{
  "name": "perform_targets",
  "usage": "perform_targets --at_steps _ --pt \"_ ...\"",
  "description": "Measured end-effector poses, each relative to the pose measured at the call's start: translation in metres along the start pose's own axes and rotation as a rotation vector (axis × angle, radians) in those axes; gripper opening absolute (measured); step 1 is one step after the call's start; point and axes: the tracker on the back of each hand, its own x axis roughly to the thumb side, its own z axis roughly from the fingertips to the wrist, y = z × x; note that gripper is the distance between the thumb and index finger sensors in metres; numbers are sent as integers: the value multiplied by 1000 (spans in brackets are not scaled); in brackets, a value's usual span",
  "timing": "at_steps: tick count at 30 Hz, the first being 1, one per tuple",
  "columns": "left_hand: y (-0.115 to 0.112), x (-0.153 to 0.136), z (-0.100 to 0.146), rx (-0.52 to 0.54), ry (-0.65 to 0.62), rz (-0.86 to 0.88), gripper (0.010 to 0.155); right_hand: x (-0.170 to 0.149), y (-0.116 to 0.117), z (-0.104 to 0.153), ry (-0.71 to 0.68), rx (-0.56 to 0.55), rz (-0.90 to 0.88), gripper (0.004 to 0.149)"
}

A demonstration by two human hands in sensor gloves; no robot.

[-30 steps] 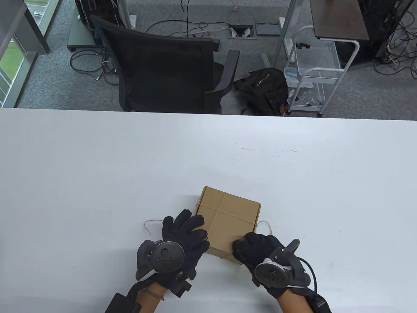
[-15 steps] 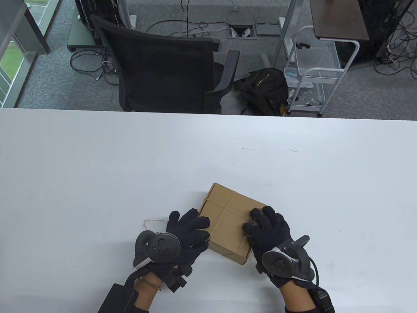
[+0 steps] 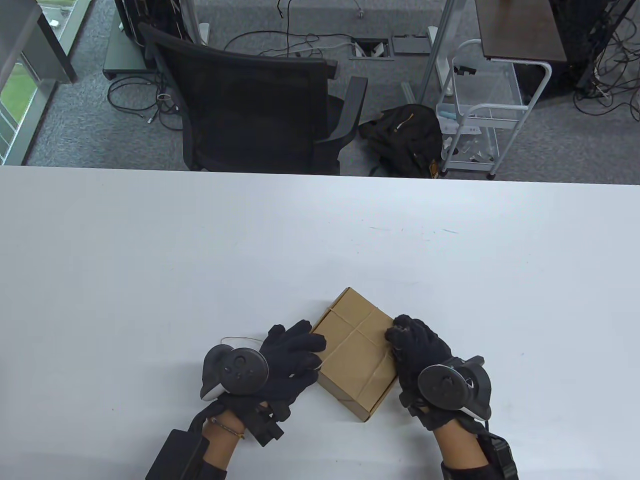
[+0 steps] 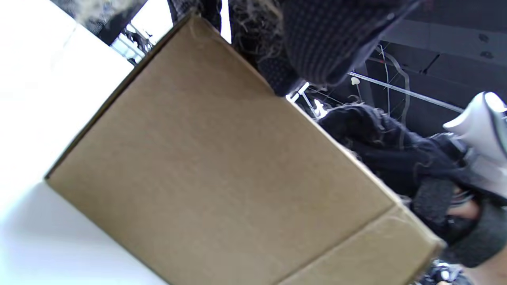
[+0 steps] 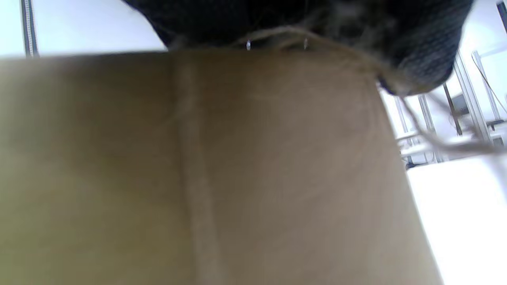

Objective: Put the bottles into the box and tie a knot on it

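Note:
A closed brown cardboard box (image 3: 357, 350) lies turned corner-on near the table's front edge, with thin twine (image 3: 356, 330) crossed over its lid. No bottles show. My left hand (image 3: 300, 347) lays fairly straight, spread fingers against the box's left side; in the left wrist view its fingertips (image 4: 317, 43) hang over the box (image 4: 222, 178). My right hand (image 3: 407, 337) curls its fingers over the box's right top edge. In the right wrist view the right fingers (image 5: 356, 23) sit on the box (image 5: 222, 170), where a twine end (image 5: 435, 142) trails off. A loose twine end (image 3: 240, 340) lies behind the left hand.
The white table (image 3: 150, 250) stretches wide around the box. Beyond its far edge stand a black office chair (image 3: 250, 100), a dark backpack (image 3: 405, 140) on the floor and a white wire cart (image 3: 475, 115).
Both hands have turned the box clockwise on the table. My right hand slid from the box's near corner up its right edge; my left hand stayed at the left side.

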Motion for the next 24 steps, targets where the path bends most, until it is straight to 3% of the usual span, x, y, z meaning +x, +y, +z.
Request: perform_targets --at_steps 4,8,15,19,23,24 --pt "3 4 7 97 31 -52 44 6 -4 5 -29 -11 89 39" --pt "7 5 13 164 79 -142 45 11 -3 9 -41 0 46 39" --pt "10 -1 20 166 234 6 47 12 3 16 9 36 -112 38" --pt "7 3 20 109 231 -47 65 10 5 17 59 30 -197 41" --pt "2 8 18 142 259 -180 59 12 7 20 83 19 -305 64" --pt "1 9 17 142 273 -157 60 15 10 19 88 76 -291 71"
